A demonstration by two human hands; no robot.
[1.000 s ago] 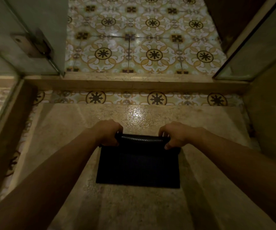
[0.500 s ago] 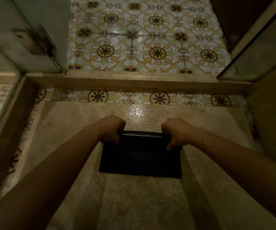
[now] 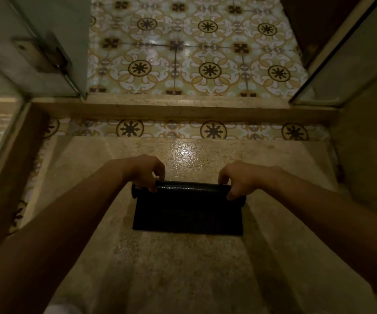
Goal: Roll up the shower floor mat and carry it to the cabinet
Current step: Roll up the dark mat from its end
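Note:
A black shower floor mat [image 3: 187,216] lies on the beige stone shower floor, its far part wound into a tight roll [image 3: 192,188]. The flat part still on the floor reaches towards me. My left hand [image 3: 145,171] pinches the left end of the roll with fingers and thumb. My right hand [image 3: 236,177] pinches the right end the same way. Both forearms reach in from the bottom corners. No cabinet shows in the head view.
A raised stone kerb [image 3: 183,109] crosses the shower entrance ahead, with patterned tile floor [image 3: 194,53] beyond. A glass door with a metal hinge [image 3: 44,55] stands at the left, a glass panel [image 3: 346,64] at the right. Walls close in on both sides.
The roll has grown thicker and moved towards me, so the flat part of the mat is shorter. Both hands have shifted from a full grip to fingertip pinches on the roll.

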